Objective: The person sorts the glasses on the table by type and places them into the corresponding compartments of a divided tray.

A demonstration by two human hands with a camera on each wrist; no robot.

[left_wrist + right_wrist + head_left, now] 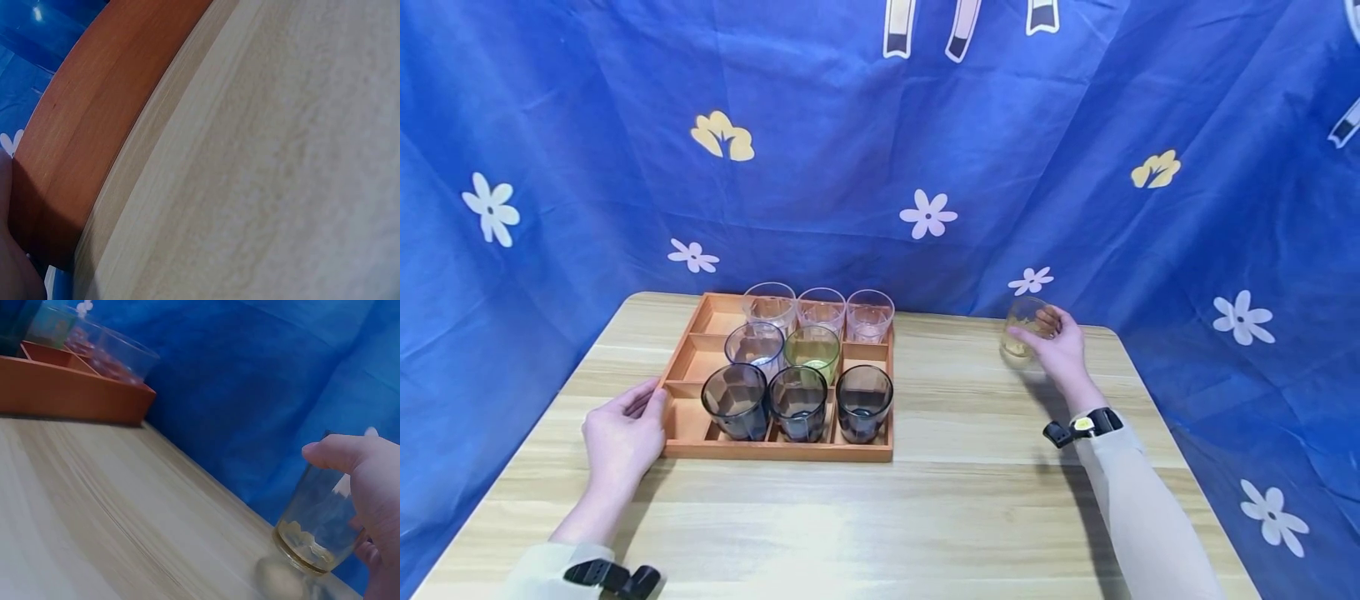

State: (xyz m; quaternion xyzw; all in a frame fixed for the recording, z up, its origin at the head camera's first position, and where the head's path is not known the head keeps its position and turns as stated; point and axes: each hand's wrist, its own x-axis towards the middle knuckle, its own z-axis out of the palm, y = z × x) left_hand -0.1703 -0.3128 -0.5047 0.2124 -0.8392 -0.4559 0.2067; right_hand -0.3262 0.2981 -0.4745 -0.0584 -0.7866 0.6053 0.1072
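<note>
My right hand (1062,348) holds a pale yellow drinking glass (1018,325) at the table's far right, thumb and fingers on opposite sides. In the right wrist view the glass (314,515) has its base at or just above the tabletop; I cannot tell which. My left hand (625,429) grips the left side of an orange-brown wooden tray (775,452). Dark grey glasses (800,406) line the tray's front row. Behind them stand a bluish glass (755,350) and a green glass (812,350). A clear glass (771,308) and two pinkish glasses (869,317) form the back row.
The light wood table (970,517) extends between the tray and the right hand. A blue curtain (820,183) with flower prints hangs close along the back and sides of the table. Dividers (688,385) split the tray into compartments.
</note>
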